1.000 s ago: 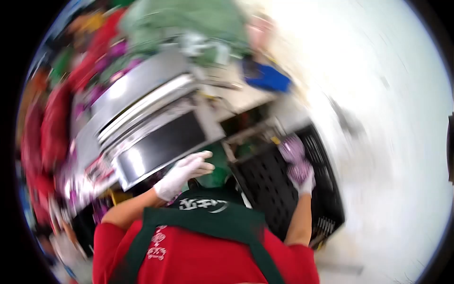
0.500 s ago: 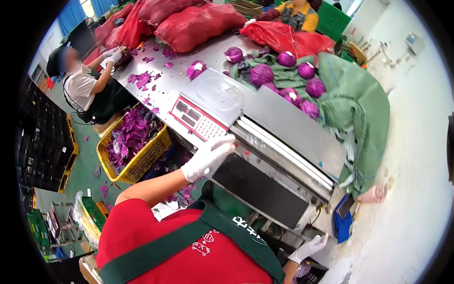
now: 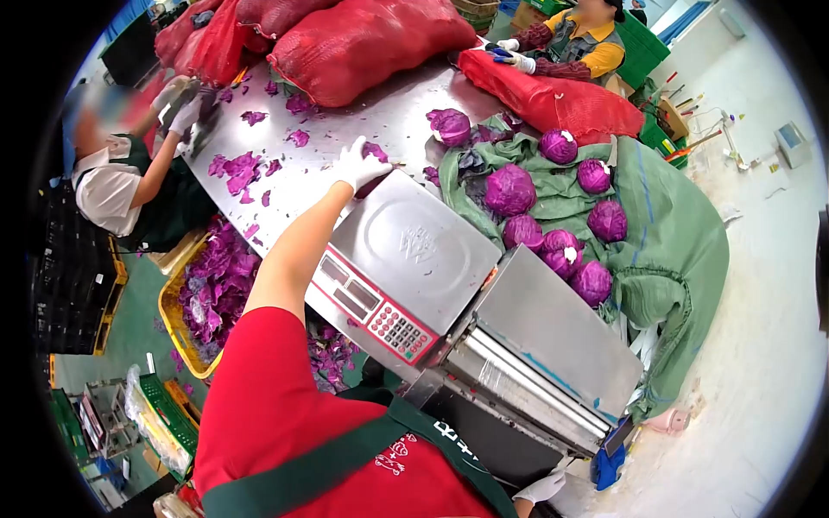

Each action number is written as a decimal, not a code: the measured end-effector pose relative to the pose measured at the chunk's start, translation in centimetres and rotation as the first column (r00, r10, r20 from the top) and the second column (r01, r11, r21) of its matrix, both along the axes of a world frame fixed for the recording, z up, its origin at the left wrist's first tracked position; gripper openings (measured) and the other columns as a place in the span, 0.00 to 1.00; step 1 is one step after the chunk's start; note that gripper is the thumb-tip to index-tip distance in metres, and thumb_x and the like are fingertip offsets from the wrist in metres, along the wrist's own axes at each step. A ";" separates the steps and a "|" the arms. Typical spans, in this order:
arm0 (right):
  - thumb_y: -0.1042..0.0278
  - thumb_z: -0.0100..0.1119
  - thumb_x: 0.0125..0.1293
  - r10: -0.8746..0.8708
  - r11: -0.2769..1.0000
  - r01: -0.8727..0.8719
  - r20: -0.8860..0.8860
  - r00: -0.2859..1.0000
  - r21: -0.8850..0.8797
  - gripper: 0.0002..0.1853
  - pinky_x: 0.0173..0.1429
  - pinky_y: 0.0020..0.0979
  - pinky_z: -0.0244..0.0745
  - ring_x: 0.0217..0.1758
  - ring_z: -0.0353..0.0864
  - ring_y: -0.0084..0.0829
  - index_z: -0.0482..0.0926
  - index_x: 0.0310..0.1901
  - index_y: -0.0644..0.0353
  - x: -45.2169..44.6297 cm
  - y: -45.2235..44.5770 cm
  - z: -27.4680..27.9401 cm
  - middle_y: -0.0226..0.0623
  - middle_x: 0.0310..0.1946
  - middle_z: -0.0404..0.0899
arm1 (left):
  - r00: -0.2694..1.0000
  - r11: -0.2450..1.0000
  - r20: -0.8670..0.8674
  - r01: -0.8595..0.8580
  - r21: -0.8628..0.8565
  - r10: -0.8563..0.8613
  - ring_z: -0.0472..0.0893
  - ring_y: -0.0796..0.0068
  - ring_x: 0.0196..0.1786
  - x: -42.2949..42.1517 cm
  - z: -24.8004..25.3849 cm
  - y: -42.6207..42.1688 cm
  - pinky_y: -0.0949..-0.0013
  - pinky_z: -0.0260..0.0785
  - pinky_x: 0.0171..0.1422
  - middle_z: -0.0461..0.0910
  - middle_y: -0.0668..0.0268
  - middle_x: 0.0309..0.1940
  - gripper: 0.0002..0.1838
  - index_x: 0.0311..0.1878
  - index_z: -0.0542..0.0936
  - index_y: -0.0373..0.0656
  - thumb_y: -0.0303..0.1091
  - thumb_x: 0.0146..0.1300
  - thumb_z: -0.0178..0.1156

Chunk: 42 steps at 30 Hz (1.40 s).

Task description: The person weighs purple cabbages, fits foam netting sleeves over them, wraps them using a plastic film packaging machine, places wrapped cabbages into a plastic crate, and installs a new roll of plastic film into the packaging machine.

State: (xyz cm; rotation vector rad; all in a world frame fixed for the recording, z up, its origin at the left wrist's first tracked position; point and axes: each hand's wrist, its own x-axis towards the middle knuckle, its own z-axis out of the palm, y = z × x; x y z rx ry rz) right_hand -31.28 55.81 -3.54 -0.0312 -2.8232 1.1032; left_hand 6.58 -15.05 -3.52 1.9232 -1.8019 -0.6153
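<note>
My left hand [image 3: 361, 167], in a white glove, reaches past the scale [image 3: 414, 250] to a purple cabbage at the scale's far left corner. Its fingers are on the cabbage [image 3: 375, 153], which they partly cover. Low in the view, my right hand [image 3: 542, 489], also gloved, is beside the front edge of the wrapping machine [image 3: 553, 337]; its fingers are partly cut off from sight. Several purple cabbages [image 3: 510, 190] lie on a green sack [image 3: 673, 250] behind the machine.
Red net sacks [image 3: 371, 47] lie on the metal table [image 3: 319, 173] among loose purple leaves. A yellow crate [image 3: 177, 332] of leaves stands at left. One person [image 3: 129, 181] works at the left, another [image 3: 596, 43] across the table. A blue object [image 3: 609, 466] lies at right.
The view has swung toward the table. My left hand has moved from the scale's front over to the cabbage at its far side. My right hand stays low by the machine; the earlier wrapped cabbages are out of view.
</note>
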 end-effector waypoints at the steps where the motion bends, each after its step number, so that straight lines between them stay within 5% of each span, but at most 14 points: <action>1: 0.56 0.42 0.73 -0.001 1.000 0.001 -0.007 1.000 0.012 0.23 0.55 0.35 0.72 0.49 0.76 0.44 0.75 0.51 0.72 -0.1 -0.3 0.2 0.52 0.48 0.77 | 0.987 1.000 -0.158 0.018 0.019 -0.014 0.71 0.50 0.64 1.0 -1.4 -1.5 0.58 0.64 0.68 0.68 0.44 0.62 0.54 0.69 0.64 0.44 0.63 0.40 0.70; 4: 0.56 0.42 0.73 0.005 0.999 -0.007 0.052 0.999 0.036 0.24 0.55 0.36 0.71 0.50 0.76 0.45 0.75 0.52 0.73 -0.4 0.6 0.2 0.53 0.48 0.77 | 0.669 0.981 -0.743 0.136 0.138 0.012 0.79 0.67 0.51 4.7 -2.8 -4.5 0.66 0.70 0.59 0.79 0.57 0.52 0.39 0.62 0.72 0.41 0.55 0.50 0.68; 9: 0.55 0.43 0.73 0.029 0.997 -0.032 0.038 0.999 0.067 0.24 0.53 0.39 0.70 0.46 0.75 0.46 0.75 0.49 0.73 -0.4 1.0 -0.6 0.54 0.45 0.76 | 0.247 0.924 -0.918 0.150 0.351 0.309 0.80 0.64 0.52 8.8 -0.4 -2.1 0.59 0.77 0.53 0.78 0.63 0.53 0.31 0.61 0.71 0.47 0.54 0.60 0.62; 14: 0.55 0.42 0.73 0.013 0.999 -0.014 0.035 0.999 0.046 0.23 0.50 0.36 0.71 0.46 0.76 0.43 0.75 0.49 0.72 -0.5 0.2 -0.6 0.50 0.45 0.77 | 0.414 0.964 -0.910 0.254 0.076 -0.037 0.75 0.63 0.59 5.6 8.9 4.1 0.60 0.70 0.63 0.71 0.58 0.60 0.40 0.68 0.63 0.42 0.52 0.58 0.65; 16: 0.58 0.44 0.73 -0.003 1.000 0.004 0.054 0.999 -0.008 0.21 0.50 0.36 0.73 0.43 0.77 0.39 0.75 0.49 0.73 -1.0 0.6 -1.3 0.48 0.42 0.78 | 0.520 0.931 -0.850 0.346 0.117 -0.087 0.74 0.66 0.60 3.9 10.9 7.0 0.63 0.68 0.63 0.70 0.57 0.60 0.44 0.70 0.62 0.44 0.51 0.54 0.70; 23: 0.59 0.45 0.72 0.054 0.991 -0.048 0.042 0.998 -0.125 0.20 0.49 0.35 0.71 0.40 0.78 0.38 0.77 0.46 0.72 0.0 -0.7 0.2 0.45 0.36 0.81 | 0.568 0.772 -0.705 0.634 0.047 -0.424 0.75 0.69 0.56 -5.9 10.1 16.3 0.67 0.68 0.62 0.74 0.57 0.56 0.41 0.66 0.67 0.37 0.43 0.50 0.72; 25: 0.64 0.46 0.70 0.049 0.989 -0.049 0.003 0.999 -0.140 0.17 0.49 0.34 0.71 0.39 0.77 0.36 0.75 0.49 0.70 0.1 -0.1 -0.4 0.43 0.37 0.79 | 0.644 0.746 -0.480 0.666 -0.032 -0.595 0.75 0.67 0.56 -8.0 10.8 18.5 0.66 0.67 0.63 0.75 0.55 0.54 0.40 0.65 0.67 0.35 0.41 0.50 0.71; 27: 0.64 0.53 0.68 0.094 0.984 -0.085 0.048 0.994 -0.158 0.16 0.59 0.36 0.68 0.54 0.74 0.37 0.75 0.51 0.67 0.0 0.6 0.7 0.48 0.50 0.75 | 0.696 0.729 -0.219 0.668 -0.150 -0.684 0.75 0.63 0.57 -8.9 10.6 19.7 0.65 0.66 0.64 0.75 0.53 0.53 0.41 0.66 0.66 0.36 0.40 0.50 0.70; 28: 0.68 0.52 0.68 0.152 0.973 -0.150 -0.002 0.988 -0.174 0.15 0.60 0.35 0.67 0.54 0.74 0.37 0.75 0.51 0.66 -1.7 2.9 -2.8 0.47 0.49 0.76 | 0.704 0.723 -0.167 0.662 -0.197 -0.690 0.74 0.61 0.58 -8.7 9.7 19.5 0.63 0.65 0.65 0.74 0.51 0.54 0.42 0.67 0.66 0.36 0.40 0.49 0.70; 32: 0.74 0.50 0.67 0.189 0.886 -0.150 0.047 0.981 -0.439 0.11 0.58 0.32 0.68 0.51 0.75 0.31 0.75 0.48 0.67 -5.0 2.9 2.2 0.39 0.45 0.77 | 0.722 0.797 -0.339 0.563 -0.218 -0.603 0.70 0.57 0.62 -6.0 5.5 18.4 0.62 0.62 0.69 0.68 0.47 0.60 0.47 0.73 0.55 0.40 0.36 0.53 0.69; 34: 0.72 0.48 0.69 0.331 0.895 -0.319 -0.016 0.944 -0.311 0.11 0.55 0.29 0.70 0.47 0.76 0.28 0.78 0.46 0.66 -8.9 3.0 4.4 0.35 0.43 0.79 | 0.619 0.863 -0.644 0.485 -0.137 -0.450 0.71 0.64 0.60 -6.7 6.5 20.9 0.65 0.65 0.66 0.67 0.54 0.60 0.43 0.73 0.54 0.39 0.27 0.56 0.65; 36: 0.70 0.47 0.70 0.437 0.793 -0.452 -0.135 0.889 -0.408 0.12 0.52 0.28 0.72 0.47 0.78 0.27 0.80 0.46 0.64 -13.2 0.7 6.2 0.34 0.44 0.80 | 0.667 0.819 -0.476 0.440 -0.368 -0.573 0.74 0.65 0.57 -7.3 8.1 23.0 0.65 0.69 0.62 0.69 0.57 0.59 0.39 0.70 0.59 0.40 0.26 0.56 0.65; 39: 0.66 0.47 0.71 0.652 0.649 -0.642 -0.137 0.746 -0.410 0.14 0.55 0.27 0.70 0.50 0.76 0.23 0.80 0.49 0.62 -19.7 -5.4 10.2 0.31 0.46 0.80 | 0.753 0.876 -0.462 0.331 -0.351 -0.470 0.78 0.62 0.51 -8.1 10.4 25.0 0.61 0.70 0.58 0.78 0.56 0.46 0.28 0.55 0.70 0.42 0.38 0.53 0.69; 42: 0.70 0.46 0.70 0.850 0.483 -0.738 0.050 0.525 -0.471 0.14 0.41 0.21 0.69 0.35 0.74 0.19 0.80 0.49 0.63 -27.6 -11.5 11.7 0.27 0.41 0.81 | 0.863 0.951 -0.458 0.079 -0.299 -0.215 0.64 0.51 0.68 -9.6 7.1 27.8 0.57 0.55 0.72 0.68 0.46 0.62 0.42 0.69 0.61 0.37 0.52 0.58 0.65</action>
